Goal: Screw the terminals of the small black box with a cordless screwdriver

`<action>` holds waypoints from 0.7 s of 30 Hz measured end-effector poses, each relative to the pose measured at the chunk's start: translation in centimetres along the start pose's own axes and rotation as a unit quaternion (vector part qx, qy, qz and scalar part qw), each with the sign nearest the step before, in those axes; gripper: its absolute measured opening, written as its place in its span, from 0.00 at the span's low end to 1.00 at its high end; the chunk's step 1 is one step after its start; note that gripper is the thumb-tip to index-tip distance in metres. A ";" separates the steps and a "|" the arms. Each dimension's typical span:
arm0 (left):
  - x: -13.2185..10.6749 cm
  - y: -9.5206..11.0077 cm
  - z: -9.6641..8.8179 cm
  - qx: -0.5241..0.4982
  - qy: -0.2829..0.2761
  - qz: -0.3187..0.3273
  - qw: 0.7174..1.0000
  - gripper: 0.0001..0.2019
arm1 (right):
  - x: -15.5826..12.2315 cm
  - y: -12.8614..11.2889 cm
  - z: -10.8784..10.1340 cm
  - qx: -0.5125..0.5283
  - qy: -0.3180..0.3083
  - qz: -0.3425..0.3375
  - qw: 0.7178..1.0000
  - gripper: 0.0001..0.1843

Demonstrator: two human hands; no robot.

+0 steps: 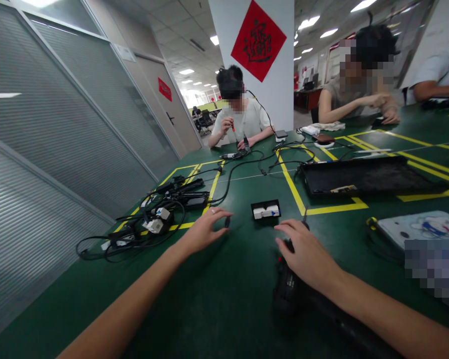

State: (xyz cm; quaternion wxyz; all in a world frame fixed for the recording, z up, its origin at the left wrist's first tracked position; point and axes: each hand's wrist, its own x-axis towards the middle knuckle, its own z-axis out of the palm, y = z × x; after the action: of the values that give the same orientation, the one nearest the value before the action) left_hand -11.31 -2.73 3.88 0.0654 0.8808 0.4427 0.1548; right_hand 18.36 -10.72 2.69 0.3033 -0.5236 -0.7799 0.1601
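Note:
Between the thumb and fingertips of my left hand (204, 230) is a small black piece (227, 221), too small to name. My right hand (309, 254) hovers over a black power driver (287, 291) lying on the green table, its fingers apart and curved. The driver's handle is partly hidden under that hand, and a thin metal bit (305, 214) sticks up beyond the knuckles. Ahead of both hands, between them, stands a small open black box (266, 203) with white blocks (265, 212) and bits of blue inside.
Black cables and adapters (187, 192) with white plugs (159, 221) lie in a heap at left. A black tray (370, 177) sits at right, near a pale patterned case (422, 229). Across the table, one person (243, 119) holds an orange-handled tool; other people sit at right.

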 end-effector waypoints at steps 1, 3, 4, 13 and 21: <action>-1.6 -1.3 -0.9 0.011 -0.039 -0.009 0.999 0.20 | 0.0 0.0 -0.1 0.002 -0.002 -0.001 1.000 0.16; -4.7 -3.6 -2.6 0.037 -0.102 -0.024 0.994 0.20 | 0.0 -0.2 -0.1 0.004 -0.001 -0.003 1.000 0.16; -6.2 -4.6 -3.3 0.045 -0.114 -0.032 0.992 0.19 | 0.1 -0.2 0.0 0.005 0.000 -0.004 1.000 0.16; -14.5 -8.6 -6.0 0.053 -0.155 -0.157 0.974 0.34 | 0.3 0.0 0.2 0.004 0.008 -0.010 1.000 0.15; -14.9 -8.5 -5.9 -0.025 -0.152 -0.221 0.963 0.20 | 0.3 0.0 0.0 0.009 -0.002 -0.004 1.000 0.14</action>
State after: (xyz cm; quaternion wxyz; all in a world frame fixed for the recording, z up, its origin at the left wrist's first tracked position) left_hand -28.10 -9.68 4.13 0.1871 0.7721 0.6072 0.0115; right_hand 18.28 -10.50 2.81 0.3070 -0.5173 -0.7813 0.1669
